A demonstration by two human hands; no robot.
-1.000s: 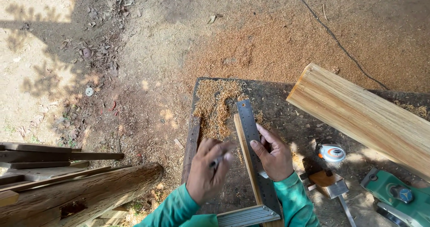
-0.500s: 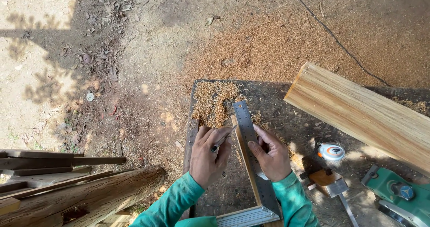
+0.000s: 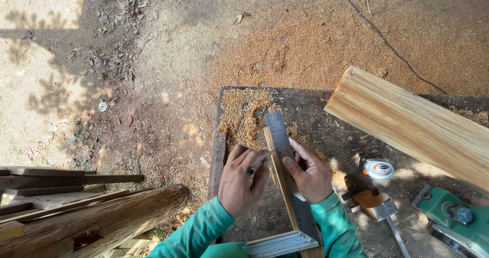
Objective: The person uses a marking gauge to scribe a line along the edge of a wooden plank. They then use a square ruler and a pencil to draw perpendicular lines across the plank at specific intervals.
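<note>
Left hand (image 3: 240,180) pinches a pencil (image 3: 258,164) — right hand (image 3: 308,172) spread, pressing the metal square (image 3: 283,151).

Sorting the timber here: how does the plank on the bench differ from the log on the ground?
The plank is pale, freshly cut and flat-faced; the log is darker, rounded and weathered. The plank lies on the bench at the right, slanting out of frame; the log lies on the ground at lower left, beside dark slats. The plank is sunlit; the log sits partly in shade. Both are long wood pieces that neither hand touches.
</note>
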